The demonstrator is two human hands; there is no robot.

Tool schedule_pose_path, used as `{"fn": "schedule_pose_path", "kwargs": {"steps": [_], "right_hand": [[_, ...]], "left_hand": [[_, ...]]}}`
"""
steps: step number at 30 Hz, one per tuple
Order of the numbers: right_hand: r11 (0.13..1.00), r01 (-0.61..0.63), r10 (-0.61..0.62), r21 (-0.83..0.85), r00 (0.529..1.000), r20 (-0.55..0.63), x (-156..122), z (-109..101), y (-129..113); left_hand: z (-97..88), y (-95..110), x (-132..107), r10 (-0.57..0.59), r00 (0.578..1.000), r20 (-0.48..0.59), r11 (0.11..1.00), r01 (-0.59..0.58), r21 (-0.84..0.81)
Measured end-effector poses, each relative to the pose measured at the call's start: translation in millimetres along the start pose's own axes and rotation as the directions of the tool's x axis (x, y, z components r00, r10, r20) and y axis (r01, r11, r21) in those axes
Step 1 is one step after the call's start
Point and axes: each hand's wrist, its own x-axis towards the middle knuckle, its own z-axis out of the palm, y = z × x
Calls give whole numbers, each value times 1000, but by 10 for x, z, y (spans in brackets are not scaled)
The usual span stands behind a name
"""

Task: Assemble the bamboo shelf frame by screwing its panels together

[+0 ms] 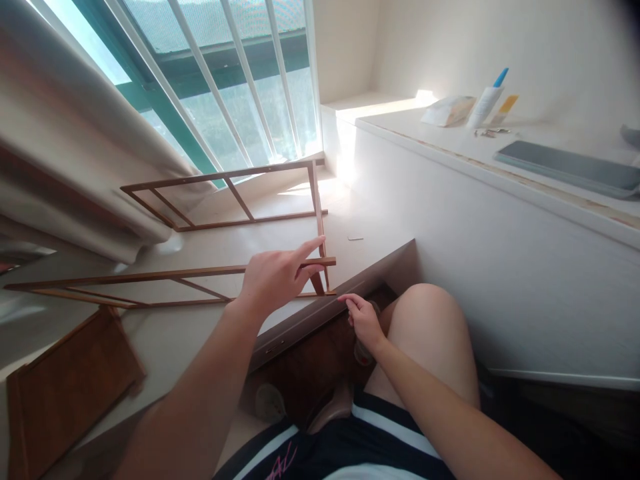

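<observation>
A brown wooden frame (200,271) made of thin slats stands on the pale ledge, its two ladder-like sides joined by a crossbar at the right end. My left hand (273,277) is around the near upper rail close to that end, thumb below and index finger stretched along the crossbar. Just below the frame's near right corner is my right hand (365,321), its thumb and index finger pinched together. Anything between those fingertips is too small to make out. An L-shaped hex key (355,238) lies on the ledge right of the frame.
A brown wooden panel (70,393) lies at the lower left. On the white counter (450,157) are a white tube with a blue tip (485,107), small metal parts (493,133) and a phone (570,167). A curtain (75,140) hangs beside the barred window (225,80).
</observation>
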Motion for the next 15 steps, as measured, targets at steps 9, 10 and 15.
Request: {"fn": "schedule_pose_path", "kwargs": {"steps": [9, 10, 15], "right_hand": [[921, -145, 166, 363, 986, -28, -96, 92, -36], [915, -142, 165, 378, 986, -29, -124, 79, -35], [971, 26, -19, 239, 999, -31, -307, 40, -21]], "left_hand": [[-140, 19, -34, -20, 999, -34, 1000, 19, -21], [-158, 16, -34, -14, 999, -36, 1000, 13, -22], [-201, -18, -32, 14, 1000, -24, 1000, -14, -16]]}}
